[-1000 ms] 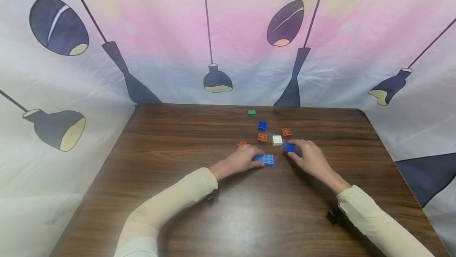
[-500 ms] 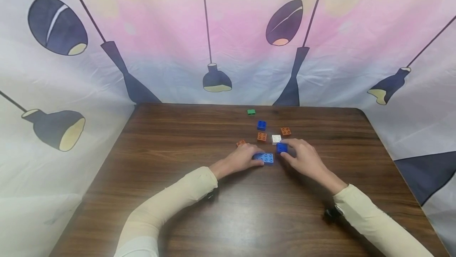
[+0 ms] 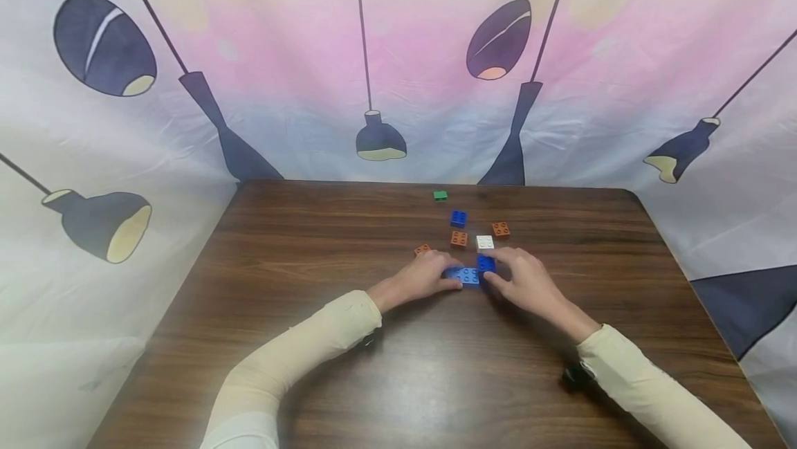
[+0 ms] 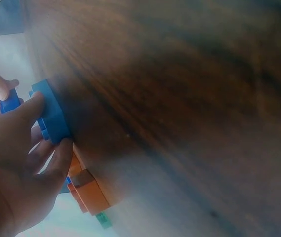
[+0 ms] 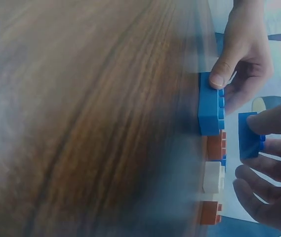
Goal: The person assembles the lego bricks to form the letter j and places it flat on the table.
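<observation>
Counter, with left hand and right hand each gripping a brick.
The left holds the light blue brick by one end, down on the counter; the right pinches the dark blue brick, raised near its other end. Just beyond the right hand sits the white brick, an orange brick past it; a second orange brick lies beyond and between the hands, a third orange brick just beyond the left. Farther: another blue brick, then the green brick.
</observation>
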The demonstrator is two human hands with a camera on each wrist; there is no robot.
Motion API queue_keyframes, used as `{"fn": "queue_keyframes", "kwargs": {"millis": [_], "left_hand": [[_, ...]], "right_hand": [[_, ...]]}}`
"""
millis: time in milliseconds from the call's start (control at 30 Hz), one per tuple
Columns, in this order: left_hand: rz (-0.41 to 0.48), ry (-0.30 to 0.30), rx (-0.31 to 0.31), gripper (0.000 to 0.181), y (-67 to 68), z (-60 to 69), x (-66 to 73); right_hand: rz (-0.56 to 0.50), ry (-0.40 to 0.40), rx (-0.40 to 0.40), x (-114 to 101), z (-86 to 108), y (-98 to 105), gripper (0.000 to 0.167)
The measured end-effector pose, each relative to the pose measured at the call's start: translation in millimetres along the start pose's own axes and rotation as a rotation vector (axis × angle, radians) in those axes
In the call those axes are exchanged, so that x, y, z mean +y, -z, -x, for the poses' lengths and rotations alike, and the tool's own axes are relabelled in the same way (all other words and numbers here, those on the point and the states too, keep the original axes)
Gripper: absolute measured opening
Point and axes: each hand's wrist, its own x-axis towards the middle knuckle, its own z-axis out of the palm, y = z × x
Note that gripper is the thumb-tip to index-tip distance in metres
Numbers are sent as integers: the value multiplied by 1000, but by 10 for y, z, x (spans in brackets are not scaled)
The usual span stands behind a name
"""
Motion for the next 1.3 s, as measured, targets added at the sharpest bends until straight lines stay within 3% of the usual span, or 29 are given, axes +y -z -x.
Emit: {"fn": "queue_keyframes", "kwargs": {"millis": [400,967,1300], "left_hand": [[13,-2,11,40,-22,-20,-5],[68,42,14,41,-27,-12,-13],[74,35,28,40,-13,1,-8]], "right_hand": [[-21,2,-33,-6,23,-69,41],[-24,-7,-65,17,9,-112,39],[-14,64,-83,27,-37,-102,37]]}}
